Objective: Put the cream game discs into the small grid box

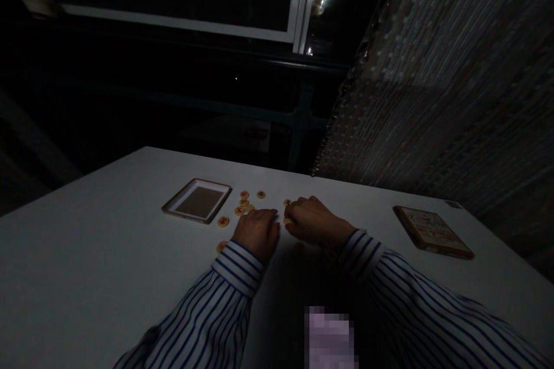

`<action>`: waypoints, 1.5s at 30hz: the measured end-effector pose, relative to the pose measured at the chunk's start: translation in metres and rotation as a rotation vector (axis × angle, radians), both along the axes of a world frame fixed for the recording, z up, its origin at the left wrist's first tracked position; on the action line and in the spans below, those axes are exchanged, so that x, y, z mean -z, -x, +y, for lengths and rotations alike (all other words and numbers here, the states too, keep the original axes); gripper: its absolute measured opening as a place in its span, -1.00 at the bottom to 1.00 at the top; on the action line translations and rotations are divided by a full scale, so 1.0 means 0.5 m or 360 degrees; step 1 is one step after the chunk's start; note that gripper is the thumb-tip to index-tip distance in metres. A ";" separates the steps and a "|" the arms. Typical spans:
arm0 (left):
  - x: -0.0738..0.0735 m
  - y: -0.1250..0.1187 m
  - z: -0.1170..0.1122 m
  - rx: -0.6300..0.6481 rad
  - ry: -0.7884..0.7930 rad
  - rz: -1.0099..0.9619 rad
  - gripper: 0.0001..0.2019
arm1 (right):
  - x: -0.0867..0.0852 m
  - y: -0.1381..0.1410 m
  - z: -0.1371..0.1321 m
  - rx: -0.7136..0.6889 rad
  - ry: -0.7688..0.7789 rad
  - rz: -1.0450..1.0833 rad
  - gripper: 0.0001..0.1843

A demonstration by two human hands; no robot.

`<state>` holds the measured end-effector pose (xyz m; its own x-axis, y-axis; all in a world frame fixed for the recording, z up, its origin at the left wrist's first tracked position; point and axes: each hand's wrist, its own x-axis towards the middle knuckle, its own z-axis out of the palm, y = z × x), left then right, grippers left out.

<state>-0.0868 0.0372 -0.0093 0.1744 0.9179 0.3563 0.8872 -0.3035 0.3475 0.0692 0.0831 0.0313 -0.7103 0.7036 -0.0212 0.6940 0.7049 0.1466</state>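
Over the white table, my left hand point(258, 232) is held low, thumb and forefinger apart and no piece visible between them. Several round Chinese chess pieces lie just beyond it, among them a red-marked piece point(223, 221) and a dark-marked piece point(261, 195). Another red-marked piece point(221, 246) is beside my left cuff. My right hand point(315, 220) is curled, its fingertips closed on a pale chess piece point(287, 221) at the tabletop. A dark-marked piece point(287, 203) sits just behind those fingers. Dim pieces in the shadow under my right wrist are hard to make out.
An open shallow box tray point(210, 219) with a brown bottom stands left of the pieces. On the right lies a printed box lid point(434, 232). A bead curtain point(424, 104) hangs beyond the table's right side, and a dark window point(182, 22) is behind.
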 end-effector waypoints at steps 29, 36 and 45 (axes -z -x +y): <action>-0.009 -0.004 0.001 -0.0070 0.0014 -0.0102 -0.64 | 0.002 -0.012 0.027 0.0172 0.1377 0.1423 -0.76; -0.007 -0.004 0.000 -0.0070 -0.0101 -0.0207 -0.68 | -0.003 -0.006 0.024 0.0217 0.1488 0.1546 -0.81; -0.004 -0.004 0.002 -0.0022 -0.0220 -0.0286 -0.77 | 0.004 -0.006 0.022 0.0233 0.1509 0.1524 -0.74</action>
<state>-0.0848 0.0381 -0.0072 0.0843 0.8600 0.5032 0.8192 -0.3473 0.4564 0.0721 0.0943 0.0294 -0.6402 0.7640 -0.0798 0.3257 0.1759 -0.9289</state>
